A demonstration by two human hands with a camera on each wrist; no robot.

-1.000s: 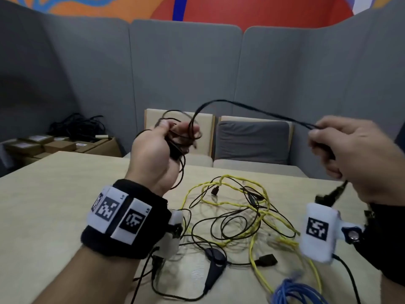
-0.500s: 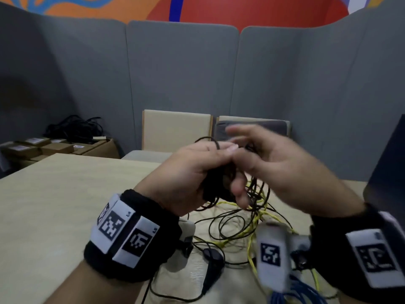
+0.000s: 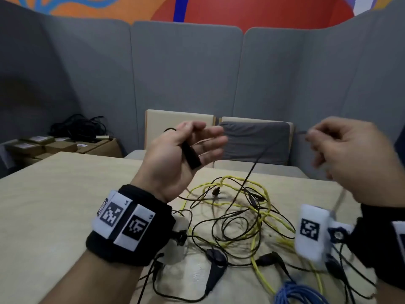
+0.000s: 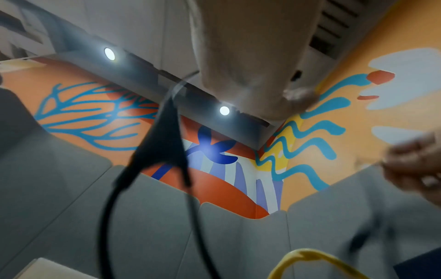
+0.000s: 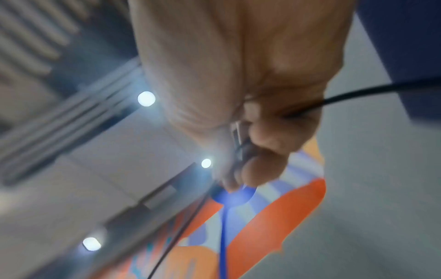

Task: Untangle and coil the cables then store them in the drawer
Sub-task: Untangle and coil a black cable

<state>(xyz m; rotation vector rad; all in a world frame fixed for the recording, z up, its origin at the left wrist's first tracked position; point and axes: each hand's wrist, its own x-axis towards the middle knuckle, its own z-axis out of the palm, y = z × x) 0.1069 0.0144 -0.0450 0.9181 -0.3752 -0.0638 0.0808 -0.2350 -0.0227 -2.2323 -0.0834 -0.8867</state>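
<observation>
Hands up over the tabletop (image 3: 54, 205): my left hand (image 3: 175, 154) pinches the black cable (image 3: 252, 172), right hand (image 3: 355, 159) grips it (blurred), tangle (image 3: 236, 218) beneath.

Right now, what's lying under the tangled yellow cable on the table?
Thin black cables weave over and under the yellow cable, on the pale wooden table. Which strand runs under which, the tangle hides.

Both hands are up above the table (image 3: 54, 205), left hand (image 3: 175, 154) over the middle, right hand (image 3: 359, 159) towards the right edge, well apart. Under them a tangle of cables (image 3: 238, 218) sprawls on the table between middle and near edge. Behind the far edge, two chairs (image 3: 179, 126) side by side; boxes (image 3: 65, 145) sit beyond the far-left corner.
</observation>
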